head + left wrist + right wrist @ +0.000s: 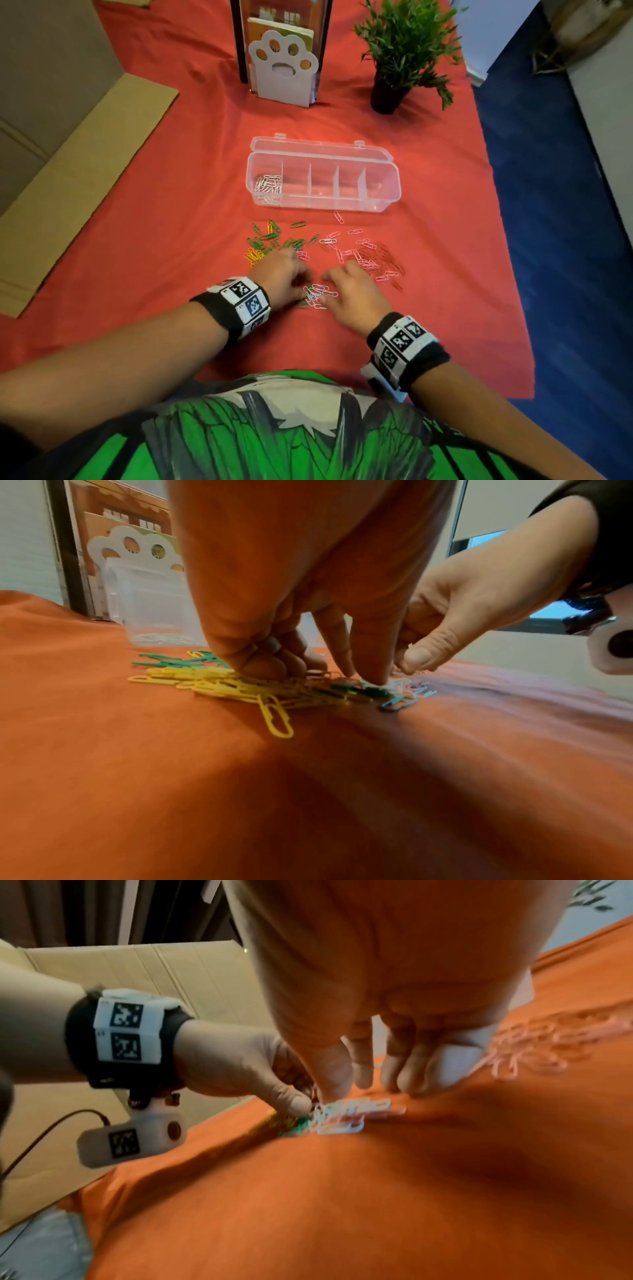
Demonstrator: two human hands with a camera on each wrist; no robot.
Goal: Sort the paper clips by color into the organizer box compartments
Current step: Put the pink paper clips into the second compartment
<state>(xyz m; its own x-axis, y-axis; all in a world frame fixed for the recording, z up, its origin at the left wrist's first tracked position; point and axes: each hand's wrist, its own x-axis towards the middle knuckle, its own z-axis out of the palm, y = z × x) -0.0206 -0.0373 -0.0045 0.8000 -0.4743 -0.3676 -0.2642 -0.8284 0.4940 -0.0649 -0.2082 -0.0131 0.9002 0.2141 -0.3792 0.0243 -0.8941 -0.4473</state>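
both hands are picking at the white clips (pixel 317 296); left hand (pixel 282 277) looks pinched, right hand (pixel 349 289) looks loose. grabbing only whites probably works best, heading for the box (pixel 383 200).

Open red cloth (pixel 191 219) lies left and right of the organizer box (pixel 322 181), giving a free path to its open top. Scattered paper clips (pixel 342 250) cover the strip between the box and both hands. The left hand (pixel 279 279) and right hand (pixel 352 291) work just beside each other over a small pile (pixel 317 296), leaving little room between them. Behind the box stand a paw-shaped holder (pixel 281 72) and a potted plant (pixel 404 54); cardboard (pixel 68 192) flanks the left side, possibly overlapping the cloth.
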